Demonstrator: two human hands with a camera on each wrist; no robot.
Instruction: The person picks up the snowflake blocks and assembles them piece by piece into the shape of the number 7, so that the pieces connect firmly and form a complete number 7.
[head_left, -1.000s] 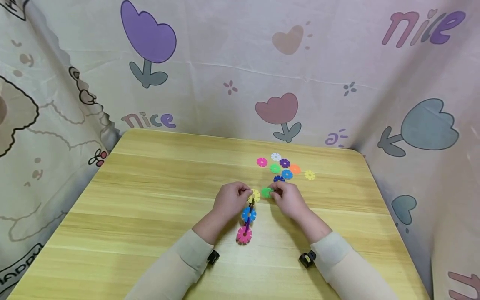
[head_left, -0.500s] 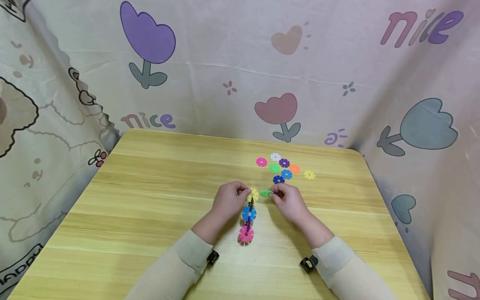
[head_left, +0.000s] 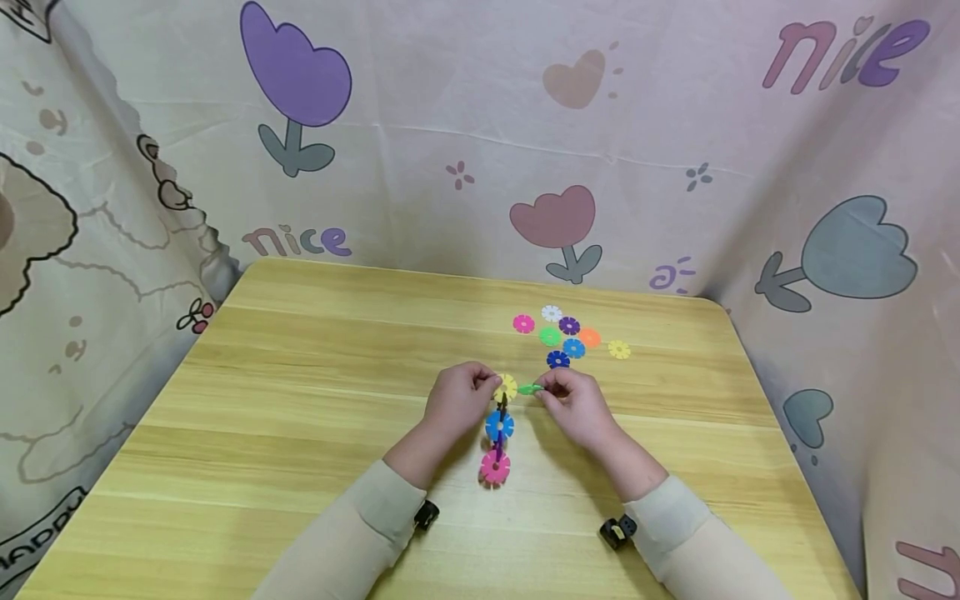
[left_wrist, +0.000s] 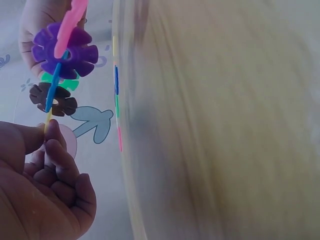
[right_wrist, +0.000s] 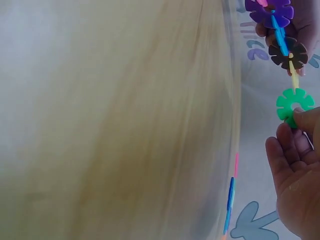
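A chain of interlocking snowflake discs hangs from my left hand, which pinches the yellow disc at its top. Below it come a dark brown disc, a blue disc, a purple disc and a pink disc at the lower end. Between thumb and forefinger, my right hand pinches a green snowflake disc, seen nearly edge-on in the head view. Its left edge is close to the yellow disc's right side; I cannot tell whether they touch.
Loose snowflake discs lie beyond my hands on the wooden table: a white disc, an orange disc, a loose yellow disc, a dark blue disc and several others. A printed curtain rises behind the table.
The green disc has turned from face-on to nearly edge-on and shifted slightly left toward the yellow disc. The chain's lower end has swung a little to the right.
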